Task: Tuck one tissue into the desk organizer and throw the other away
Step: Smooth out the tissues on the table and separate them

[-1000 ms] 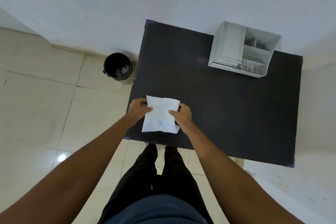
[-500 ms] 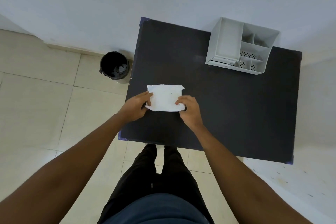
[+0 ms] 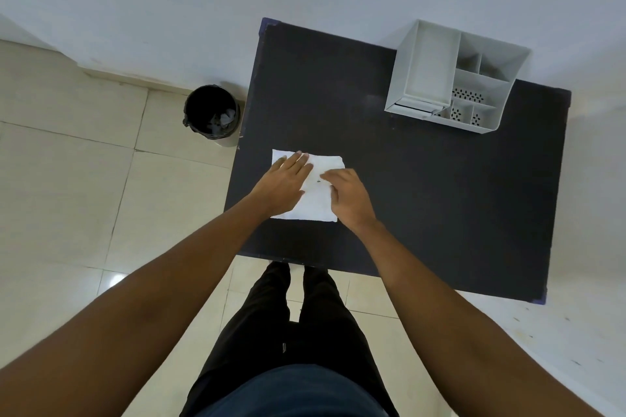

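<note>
A white tissue point(image 3: 316, 200) lies flat on the dark table point(image 3: 423, 186) near its left front part. My left hand point(image 3: 283, 184) rests palm-down on the tissue's left half, fingers spread and flat. My right hand point(image 3: 349, 195) presses the tissue's right side with curled fingers. A small dark speck shows on the tissue between the hands. The white desk organizer point(image 3: 454, 78), with several compartments, stands at the table's far right. A black bin point(image 3: 211, 115) with crumpled paper inside sits on the floor left of the table.
A white wall runs behind the table. Pale floor tiles point(image 3: 67, 179) spread to the left and front. My legs in dark trousers point(image 3: 298, 332) stand at the table's front edge.
The tissue, held up by both hands before, has been laid down and spread flat on the table. My left hand moved onto it, palm flat.
</note>
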